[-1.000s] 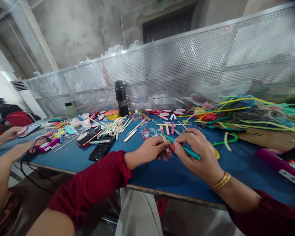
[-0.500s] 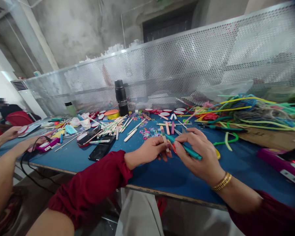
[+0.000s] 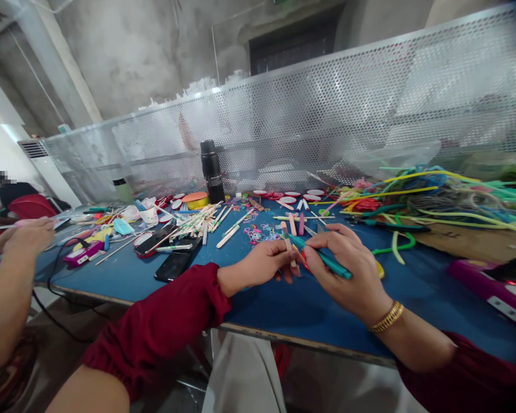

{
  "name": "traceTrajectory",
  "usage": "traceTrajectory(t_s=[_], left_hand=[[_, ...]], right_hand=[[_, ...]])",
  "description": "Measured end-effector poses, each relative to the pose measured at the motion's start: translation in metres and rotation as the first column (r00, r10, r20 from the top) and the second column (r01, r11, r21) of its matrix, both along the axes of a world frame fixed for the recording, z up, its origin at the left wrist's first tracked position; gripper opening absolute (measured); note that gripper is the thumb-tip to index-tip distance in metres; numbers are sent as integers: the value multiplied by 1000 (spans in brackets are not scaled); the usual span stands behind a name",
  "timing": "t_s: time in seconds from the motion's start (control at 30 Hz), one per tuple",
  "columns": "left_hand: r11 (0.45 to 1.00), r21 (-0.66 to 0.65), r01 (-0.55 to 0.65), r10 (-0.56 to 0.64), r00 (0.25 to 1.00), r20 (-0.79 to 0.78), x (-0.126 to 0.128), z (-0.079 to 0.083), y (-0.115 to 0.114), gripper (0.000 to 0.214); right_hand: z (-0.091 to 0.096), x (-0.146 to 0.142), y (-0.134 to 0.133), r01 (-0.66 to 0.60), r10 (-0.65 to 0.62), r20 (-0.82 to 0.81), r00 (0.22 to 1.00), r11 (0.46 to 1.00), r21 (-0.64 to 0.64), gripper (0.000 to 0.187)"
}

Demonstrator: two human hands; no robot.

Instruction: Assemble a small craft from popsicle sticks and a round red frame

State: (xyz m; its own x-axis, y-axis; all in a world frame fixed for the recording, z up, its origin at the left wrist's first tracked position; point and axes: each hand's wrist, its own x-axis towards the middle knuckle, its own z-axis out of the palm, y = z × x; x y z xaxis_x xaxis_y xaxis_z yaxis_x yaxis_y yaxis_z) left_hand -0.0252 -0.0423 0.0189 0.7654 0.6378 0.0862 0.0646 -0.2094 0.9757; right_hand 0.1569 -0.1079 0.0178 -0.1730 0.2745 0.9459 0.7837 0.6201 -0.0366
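My left hand is closed in a pinch on a flat wooden craft stick, which stands nearly upright between thumb and fingers. My right hand is wrapped around a teal-handled tool, its far end reaching toward the stick. A bit of red shows by the tool between the hands; I cannot make out its working tip. Just beyond the hands lie a pink piece, a peach piece and a scatter of small coloured loops.
Several craft sticks are heaped left of centre beside a black phone. A black bottle stands by the perforated metal screen. Coloured strips and a purple box lie right. A co-worker's hand is at far left.
My hands, the stick and the teal-handled tool stay almost still. At far left, the co-worker's hand has moved away from the purple device, up and to the left.
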Motion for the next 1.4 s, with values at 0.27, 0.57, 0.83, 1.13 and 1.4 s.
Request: traceTrajectory(t_s=[0.27,0.57,0.83,1.13,1.4], left_hand=[[1000,16,13,-13,1000,10,0,-4,3,56],[998,60,30,-30,1000,-11,1,-3,2,56],[999,41,20,-19,1000,-20,0,3,-2,51],[1000,-16,-11,11,1000,-5,-1,1,2,53],[994,-61,-85,86,996,15,0,-4,3,26]], right_hand=[[-2,0,0,-25,25,1,1000,1000,3,12],[-2,0,0,-39,39,12,999,999,-8,13],[-2,0,1,-40,40,7,999,999,-20,12],[-5,3,1,-45,45,-57,997,999,5,13],[-6,7,6,-29,21,-103,994,996,-79,15]])
